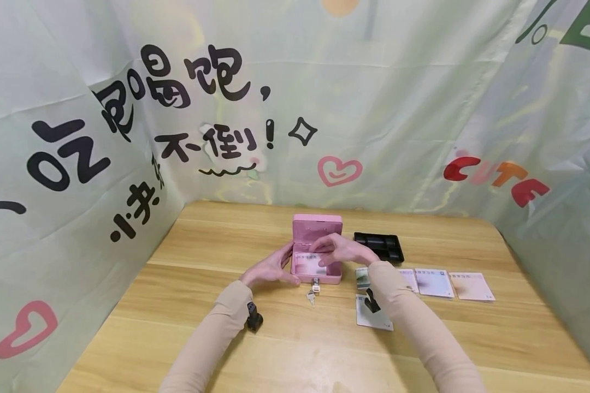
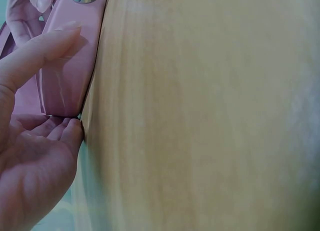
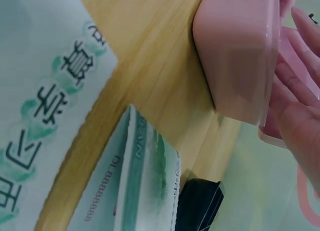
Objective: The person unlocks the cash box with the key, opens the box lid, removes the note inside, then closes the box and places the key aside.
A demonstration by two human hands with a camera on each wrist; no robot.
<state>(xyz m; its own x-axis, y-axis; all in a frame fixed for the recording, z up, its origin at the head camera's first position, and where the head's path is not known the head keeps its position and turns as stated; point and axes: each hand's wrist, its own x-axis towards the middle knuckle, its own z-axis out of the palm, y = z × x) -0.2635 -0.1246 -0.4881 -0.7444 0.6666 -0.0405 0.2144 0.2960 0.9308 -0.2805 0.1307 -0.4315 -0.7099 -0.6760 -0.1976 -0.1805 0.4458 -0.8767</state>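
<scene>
**One pink box (image 1: 331, 280) held at a corner by the left hand (image 1: 273, 267)**

One pink box was seen on the table (image 1: 285, 344), its single hinged lid (image 1: 317, 218) raised at the back. Its walls were smooth and glossy, with rounded corners. Its front left corner was clasped by the left hand, the thumb laid along the front wall and the fingers set against the side. The right hand (image 1: 345, 250) was held inside the box with fingers loosely parted; whether the paper below was touched could not be told.

Six lots of printed paper notes were counted, their sheets uncountable. One pale red pile (image 1: 307, 265) was contained in the box. Five were laid on the table to its right: a green pile (image 1: 361, 277), a purple pile (image 1: 410, 278) partly covered by the right sleeve (image 1: 423, 333), a blue pile (image 1: 434, 283) and an orange pile (image 1: 472, 286) in a row, with a pale green pile (image 1: 369, 316) nearer the person.

One shiny metal lock (image 1: 316, 285) was fitted at the box's front, with small keys (image 1: 311, 297) beneath it. One black tray (image 1: 383, 243), rectangular and divided into compartments, was placed behind the row. The table was faced in striped wood grain.
</scene>
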